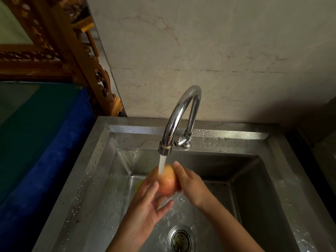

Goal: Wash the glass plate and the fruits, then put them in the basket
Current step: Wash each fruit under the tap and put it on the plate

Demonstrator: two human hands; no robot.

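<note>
Cupping a round red-yellow apple (168,180) under the chrome tap's (179,120) stream above the steel sink (254,179), the person's left hand (145,210) at seven o'clock and right hand (189,184) at three o'clock press loosely-curled fingers against its firm, probably slippery wet sides.

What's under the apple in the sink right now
The left hand cups the apple from below; a green thing peeks out beside it, mostly hidden. Lower, the drain.
</note>
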